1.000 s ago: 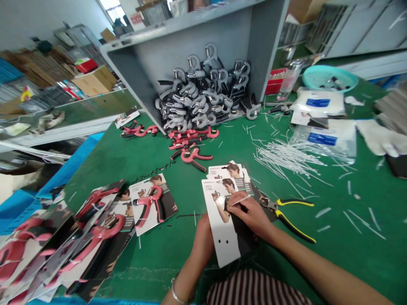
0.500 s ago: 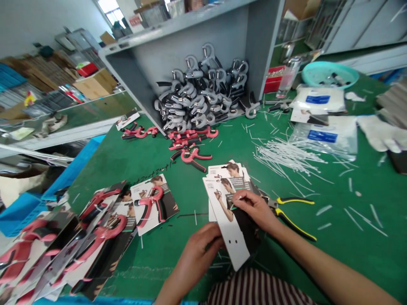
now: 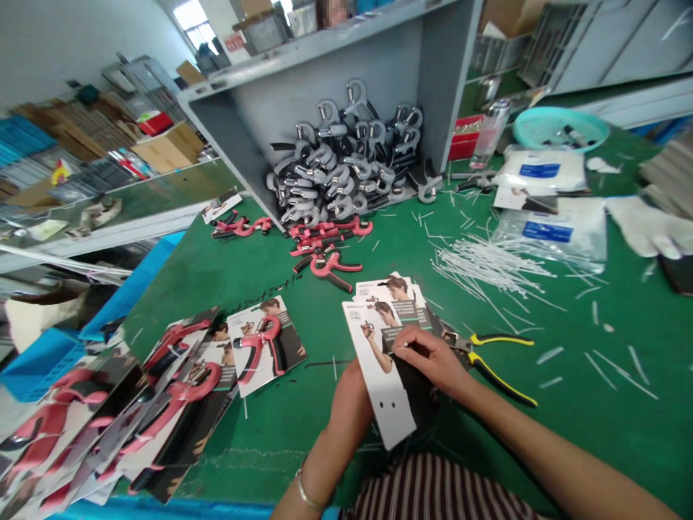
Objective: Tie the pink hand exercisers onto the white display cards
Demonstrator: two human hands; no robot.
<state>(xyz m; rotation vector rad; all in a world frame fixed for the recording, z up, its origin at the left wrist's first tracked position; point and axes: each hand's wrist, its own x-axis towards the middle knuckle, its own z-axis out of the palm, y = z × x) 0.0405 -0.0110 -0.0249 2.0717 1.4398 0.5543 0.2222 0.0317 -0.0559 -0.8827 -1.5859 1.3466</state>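
A printed backing card (image 3: 398, 419) with two small holes near its lower end is held up at a tilt above the green table. My left hand (image 3: 351, 397) is behind its left edge, the fingers hidden by the card. On the front side, my right hand (image 3: 433, 361) is closed in a pinch against the card's dark half. A small white tip, seemingly the end of a cable tie (image 3: 401, 346), shows at those fingertips. More backing cards (image 3: 373, 290) lie just beyond. Yellow-and-black cutting pliers (image 3: 471, 347) rest open beside my right wrist.
Carded red hand grips (image 3: 189, 390) pile up at left, with one carded grip (image 3: 265, 347) apart. Loose red grips (image 3: 328, 266) lie before a grey bin (image 3: 246, 144) full of grey grips (image 3: 336, 173). White cable ties (image 3: 487, 263), plastic bags (image 3: 552, 231) and a turquoise basin (image 3: 560, 126) occupy the right.
My left hand has moved up and further behind the card, so its fingers no longer show. The card's lower end has shifted slightly up and left. My right hand keeps its pinch.
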